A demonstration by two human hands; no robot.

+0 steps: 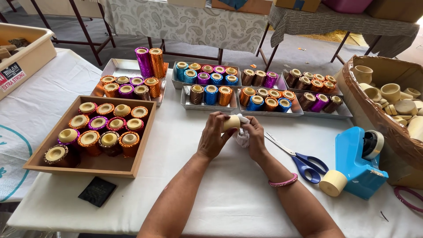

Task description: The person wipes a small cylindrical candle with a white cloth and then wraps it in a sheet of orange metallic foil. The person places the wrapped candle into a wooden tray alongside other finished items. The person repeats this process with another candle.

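My left hand [214, 137] grips a small cream-coloured clay cup [231, 122] over the white table, holding it on its side. My right hand [254, 135] is closed on a crumpled white cloth [242, 137] pressed against the cup. A pink bangle [282, 181] sits on my right forearm. Both hands meet just in front of the metal trays.
A wooden tray [145, 136] at left holds several foil-wrapped cups. Metal trays [211, 105] of coloured cups line the back. Blue-handled scissors [304, 163], a blue tape dispenser [354, 163] and a cream cup [332, 183] lie right. A basket [374, 114] holds plain cups. A black pad [97, 191] lies near the front.
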